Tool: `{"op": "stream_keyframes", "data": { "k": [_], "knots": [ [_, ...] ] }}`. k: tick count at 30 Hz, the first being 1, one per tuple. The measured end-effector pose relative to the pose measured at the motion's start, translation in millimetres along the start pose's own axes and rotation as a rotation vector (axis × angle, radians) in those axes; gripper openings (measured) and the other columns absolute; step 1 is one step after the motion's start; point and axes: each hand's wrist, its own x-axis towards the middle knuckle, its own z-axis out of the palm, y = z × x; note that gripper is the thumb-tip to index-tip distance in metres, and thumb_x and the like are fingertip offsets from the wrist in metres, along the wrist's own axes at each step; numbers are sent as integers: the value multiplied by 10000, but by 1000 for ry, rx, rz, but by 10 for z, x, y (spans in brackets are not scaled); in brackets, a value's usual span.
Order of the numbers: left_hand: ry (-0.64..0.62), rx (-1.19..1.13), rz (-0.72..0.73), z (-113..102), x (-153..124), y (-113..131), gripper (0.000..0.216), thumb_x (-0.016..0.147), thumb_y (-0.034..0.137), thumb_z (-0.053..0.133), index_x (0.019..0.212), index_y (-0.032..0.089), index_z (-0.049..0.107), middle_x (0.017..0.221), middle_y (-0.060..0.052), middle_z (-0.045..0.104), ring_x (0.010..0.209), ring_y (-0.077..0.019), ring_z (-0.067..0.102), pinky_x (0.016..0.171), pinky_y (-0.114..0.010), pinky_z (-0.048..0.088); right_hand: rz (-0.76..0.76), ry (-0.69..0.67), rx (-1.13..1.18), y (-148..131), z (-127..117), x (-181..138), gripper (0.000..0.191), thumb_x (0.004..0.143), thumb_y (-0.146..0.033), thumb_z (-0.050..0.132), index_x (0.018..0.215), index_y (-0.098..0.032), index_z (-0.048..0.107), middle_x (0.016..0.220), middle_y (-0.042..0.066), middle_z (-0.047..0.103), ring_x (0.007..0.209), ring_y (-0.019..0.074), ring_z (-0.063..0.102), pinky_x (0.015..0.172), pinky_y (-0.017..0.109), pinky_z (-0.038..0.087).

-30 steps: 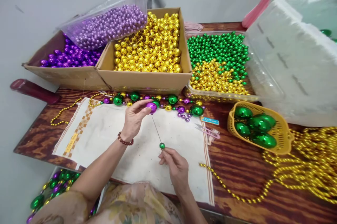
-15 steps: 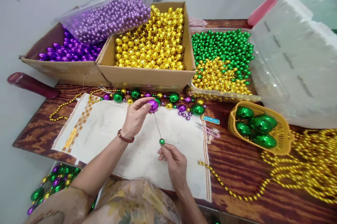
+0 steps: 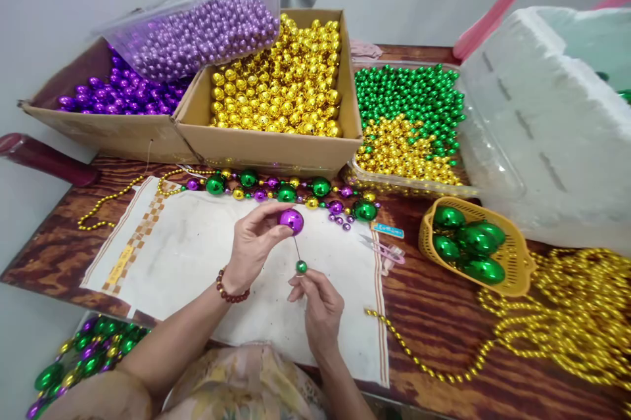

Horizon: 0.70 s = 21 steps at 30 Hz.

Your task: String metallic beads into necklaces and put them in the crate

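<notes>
Centrally, purple bead (image 3: 291,220) pinched in left hand (image 3: 254,246) fingertips, on a thin needle (image 3: 297,250) above a small green bead (image 3: 301,267) that the right hand (image 3: 318,305) pinches from below, both over the white cloth (image 3: 197,256). Cloth lies on a dark wooden table (image 3: 468,334), mostly bare around the hands. Edges crowded: gold bead box (image 3: 276,150) behind, yellow basket (image 3: 522,262) and gold bead strands (image 3: 566,315) right.
</notes>
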Motion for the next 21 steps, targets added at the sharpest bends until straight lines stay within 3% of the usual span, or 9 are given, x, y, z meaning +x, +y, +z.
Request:
{"op": "stream_keyframes", "data": {
  "k": [4,13,21],
  "knots": [
    [7,-87,-86,-10,44,-18,285,746,347,807,996,217,766,918,-57,729,781,-141,651,694,-247,572,-9,1,-14,-26,14,6,157,896,-292,612,864,-169,705,711,25,712,486,124,612,533,265,499],
    [-32,34,-120,31,-83,-140,319,777,286,782,1083,226,716,1039,-57,708,892,-142,652,771,-228,542,31,26,-46,-183,165,218,211,868,-361,645,877,-156,693,733,53,724,506,137,631,525,260,476],
    [-60,25,-265,74,-85,-283,350,798,393,751,1069,174,715,996,-70,695,774,-135,660,741,-261,546,192,35,39,-109,-27,282,285,761,-405,762,793,-134,681,678,81,707,494,153,621,422,217,391]
  ]
}}
